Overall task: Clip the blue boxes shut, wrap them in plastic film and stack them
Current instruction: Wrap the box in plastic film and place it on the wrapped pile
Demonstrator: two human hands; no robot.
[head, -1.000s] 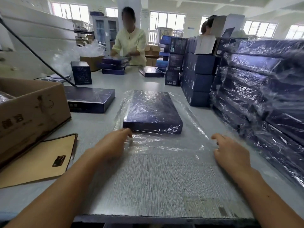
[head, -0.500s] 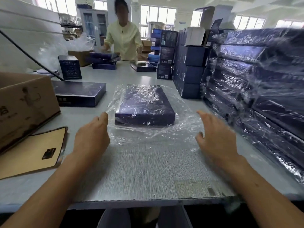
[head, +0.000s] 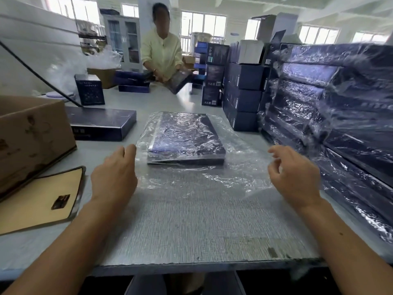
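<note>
At frame centre, blue box draped in loose plastic film. Open left hand at film's left edge; half-curled right hand at right edge — gripping or not, cannot tell. Risk: uneven pull — bunched film, skewed box.

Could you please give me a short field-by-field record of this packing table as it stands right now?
centre: blue box lying flat on the table, loose plastic film over it and spread out on both sides
left hand: open, at the film's left edge
right hand: fingers loosely curled at the film's right edge; grip unclear
unwrapped box: flat, left of centre, beside the cardboard carton
wrapped stack: film-covered boxes piled along the right
other person: far end, holding a box
</note>
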